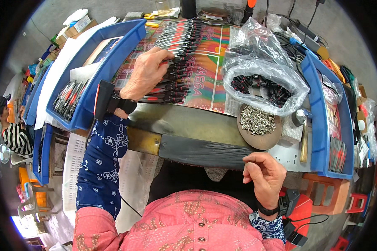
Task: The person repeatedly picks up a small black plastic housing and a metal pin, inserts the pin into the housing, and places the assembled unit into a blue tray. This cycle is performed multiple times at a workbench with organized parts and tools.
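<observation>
In the head view, here's the left hand [148,71] over the row of red-and-black slim tools [180,37], left of the clear bag [276,67], fingers curled in close, though whether they grip one can't be told. And on the near side of that bag, beyond the brown dish [262,143], the right hand [264,175] hangs, fingers loosely bent, any hold unclear.

Downward fisheye view from head
</observation>
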A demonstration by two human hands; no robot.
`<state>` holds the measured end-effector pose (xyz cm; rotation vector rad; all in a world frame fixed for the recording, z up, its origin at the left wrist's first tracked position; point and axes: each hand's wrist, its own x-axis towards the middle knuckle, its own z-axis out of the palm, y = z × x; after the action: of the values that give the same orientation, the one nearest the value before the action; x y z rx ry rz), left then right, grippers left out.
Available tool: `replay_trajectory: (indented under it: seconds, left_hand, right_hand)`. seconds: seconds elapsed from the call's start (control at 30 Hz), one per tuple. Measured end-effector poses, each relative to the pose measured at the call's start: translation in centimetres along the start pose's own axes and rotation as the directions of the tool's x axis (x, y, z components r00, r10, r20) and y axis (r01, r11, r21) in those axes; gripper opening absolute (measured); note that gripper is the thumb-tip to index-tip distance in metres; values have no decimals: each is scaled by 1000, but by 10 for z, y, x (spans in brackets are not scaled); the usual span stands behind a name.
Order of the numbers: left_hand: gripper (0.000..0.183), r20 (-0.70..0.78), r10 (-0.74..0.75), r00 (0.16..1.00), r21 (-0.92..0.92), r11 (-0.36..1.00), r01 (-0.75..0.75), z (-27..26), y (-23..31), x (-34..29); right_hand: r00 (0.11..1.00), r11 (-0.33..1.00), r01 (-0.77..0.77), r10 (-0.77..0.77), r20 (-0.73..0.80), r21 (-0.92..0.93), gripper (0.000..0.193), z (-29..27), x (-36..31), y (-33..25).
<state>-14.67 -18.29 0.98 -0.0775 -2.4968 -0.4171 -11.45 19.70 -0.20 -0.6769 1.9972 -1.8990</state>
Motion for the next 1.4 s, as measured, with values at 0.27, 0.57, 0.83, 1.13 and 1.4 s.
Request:
replay_trajectory:
  seconds: [0.27,0.57,0.83,1.13,1.4]
  left_hand:
    - [23,-39,24,999,29,999,-23,6,-2,3]
    - [22,-110,85,990,73,994,-77,15,-6,2]
    - [20,-141,68,988,58,997,-60,1,8,-6]
    - [11,-181,63,982,145,989,-36,-56,26,-63]
    - [11,-261,-186,947,366,889,276,-148,-17,-104]
  right_hand:
    - [1000,1000,19,-19,2,-19,9,0,0,0]
    - [1000,999,23,-23,-5,-41,9,3,-1,-2]
    - [1000,999,20,-20,-17,-41,10,4,-2,-2]
    - [999,1000,-18,18,-50,-6,10,8,-3,-3]
    - [999,999,8,-11,-49,-50,11,9,0,-2]
